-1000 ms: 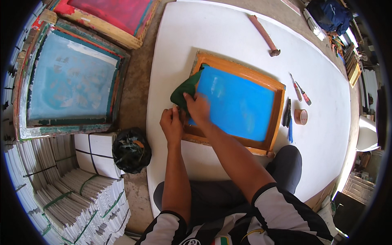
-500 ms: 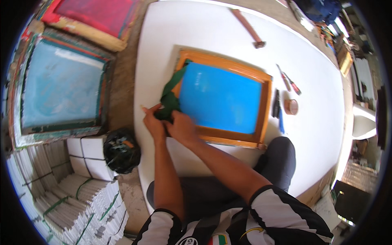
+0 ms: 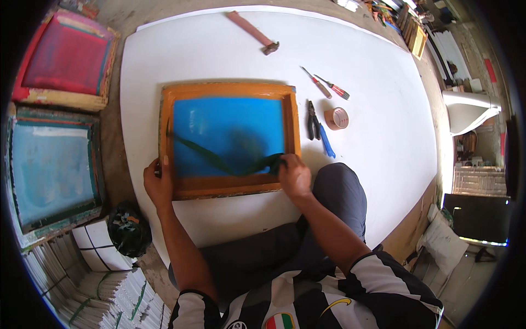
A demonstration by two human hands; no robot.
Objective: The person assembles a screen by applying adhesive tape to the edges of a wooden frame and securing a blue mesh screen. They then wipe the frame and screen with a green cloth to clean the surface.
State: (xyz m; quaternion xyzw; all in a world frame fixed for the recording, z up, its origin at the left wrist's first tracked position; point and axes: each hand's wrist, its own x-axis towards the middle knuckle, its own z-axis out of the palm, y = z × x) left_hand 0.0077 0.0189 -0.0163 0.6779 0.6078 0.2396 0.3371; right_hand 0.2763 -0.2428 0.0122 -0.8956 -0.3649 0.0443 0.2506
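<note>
A wooden screen-printing frame [image 3: 230, 188] with blue mesh [image 3: 219, 118] stretched across it lies flat on the white tabletop. My left hand [image 3: 158, 183] grips the frame's near left corner, its thumb over the wood. At the near right corner, my right hand [image 3: 296, 175] is closed on one end of a long green strip [image 3: 211, 156]. The strip sags across the blue mesh, and its far end reaches the frame's left side. Whether that end is still attached there I cannot tell. A dark blurred patch shows on the mesh above the strip.
Right of the frame lie black-handled pliers [image 3: 312, 122], a blue tool [image 3: 327, 142], a tape roll [image 3: 336, 118] and two screwdrivers [image 3: 331, 86]. A hammer [image 3: 255, 34] rests farther back. Other screen frames [image 3: 55, 164], a black bag [image 3: 129, 230] and stacked white sheets [image 3: 109, 296] stand at left.
My right hand has moved from the frame's left side to its near right corner, drawing the green strip across. My left hand has left the strip and now holds the frame. The view has shifted.
</note>
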